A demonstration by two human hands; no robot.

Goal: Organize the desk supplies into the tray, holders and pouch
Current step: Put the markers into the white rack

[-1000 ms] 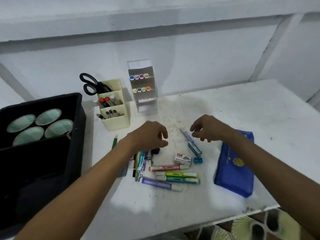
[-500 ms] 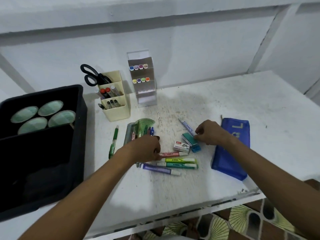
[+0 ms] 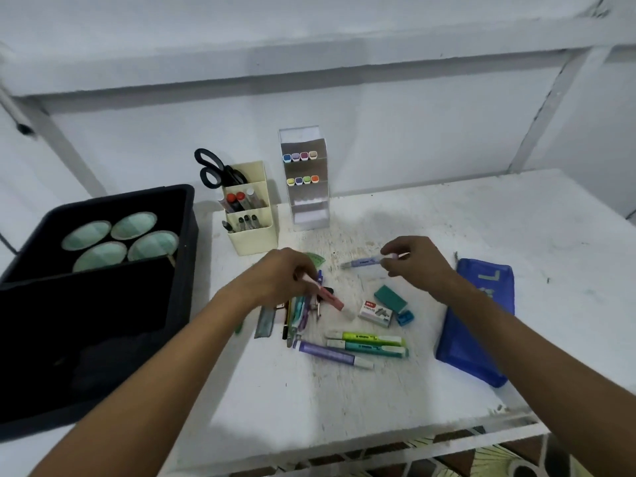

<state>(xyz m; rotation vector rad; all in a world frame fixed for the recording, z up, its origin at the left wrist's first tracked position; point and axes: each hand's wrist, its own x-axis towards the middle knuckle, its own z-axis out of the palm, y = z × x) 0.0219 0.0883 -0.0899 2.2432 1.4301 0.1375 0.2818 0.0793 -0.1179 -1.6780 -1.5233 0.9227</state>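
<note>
Nearest on the white tabletop (image 3: 344,390), three highlighters lie side by side below both hands — purple (image 3: 330,352), teal (image 3: 370,348), yellow-green (image 3: 368,338). Right of them the blue pouch (image 3: 478,325) lies flat; whether it is zipped cannot be told.

The left hand (image 3: 275,284) has its fingers (image 3: 299,275) pinching a pink highlighter (image 3: 328,297), tilted above a loose bundle of pens (image 3: 296,315). Between the two hands lie one staple box (image 3: 375,312), one teal eraser (image 3: 390,297) and one blue sharpener (image 3: 405,317).

The right hand (image 3: 416,266) pinches a lilac highlighter (image 3: 366,262) by its cap end, level and off the surface.

Beyond the fingers: a cream holder (image 3: 254,235) with scissors (image 3: 215,168), three markers, and several pens — and a clear rack (image 3: 304,180) holding eight markers in two rows of four. Far left, a black tray (image 3: 96,304) holds four pale-green round lids (image 3: 120,235).
</note>
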